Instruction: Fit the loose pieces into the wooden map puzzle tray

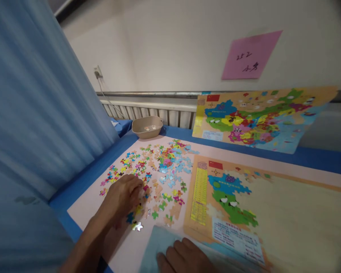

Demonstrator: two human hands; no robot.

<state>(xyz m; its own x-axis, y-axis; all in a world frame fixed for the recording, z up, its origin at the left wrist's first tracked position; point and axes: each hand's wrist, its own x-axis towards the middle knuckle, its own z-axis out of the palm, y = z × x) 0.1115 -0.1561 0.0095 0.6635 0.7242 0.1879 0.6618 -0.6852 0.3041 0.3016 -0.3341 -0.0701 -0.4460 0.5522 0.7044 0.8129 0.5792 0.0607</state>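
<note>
On the pink mat [221,150], left hand [122,198] covers puzzle pieces [159,168], grip unclear; right hand [185,258] flat nearby.

The loose multicoloured jigsaw pieces [159,167] look like thin printed card with a slight sheen, lying on a smooth, matt pale pink table mat [127,250] over blue cloth [315,159]. The tan puzzle board [301,212] at three o'clock of them is matt, card or wood I cannot tell. At twelve o'clock sits a smooth beige plastic basket [147,127], at nine o'clock a soft blue cloth curtain [31,113].
</note>
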